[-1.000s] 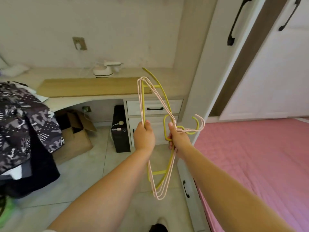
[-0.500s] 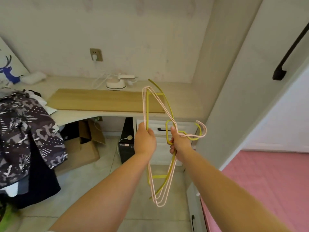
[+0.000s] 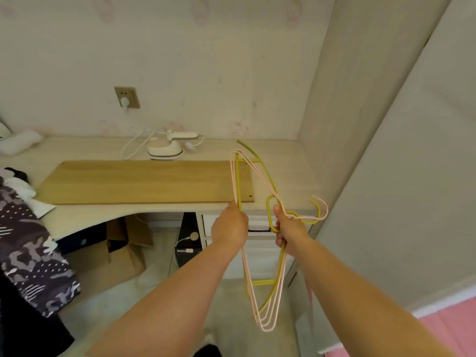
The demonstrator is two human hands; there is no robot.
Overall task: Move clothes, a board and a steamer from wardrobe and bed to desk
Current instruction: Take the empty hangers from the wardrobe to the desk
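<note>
A bunch of pink and yellow-green clothes hangers point(image 3: 260, 292) hangs in front of me, held by both hands. My left hand point(image 3: 229, 229) grips the straight bars of the bunch. My right hand point(image 3: 289, 234) grips it near the hooks, which stick out to the right. On the pale desk point(image 3: 280, 161) lies a long wooden board point(image 3: 144, 181). Behind the board stands a white steamer point(image 3: 166, 148), its cord running to the wall socket point(image 3: 126, 97). Camouflage-patterned clothes point(image 3: 28, 248) are piled at the desk's left end and hang over its edge.
The wardrobe side panel point(image 3: 386, 150) rises at the right, close to my right arm. White drawers point(image 3: 260, 253), a black computer tower point(image 3: 189, 240) and an open cardboard box point(image 3: 116, 251) sit under the desk. A pink bed corner point(image 3: 456, 328) shows at the lower right.
I have come closer to the desk and turned left, so the bed and wardrobe doors slid out of view to the right. Both hands keep the same hold on the hangers.
</note>
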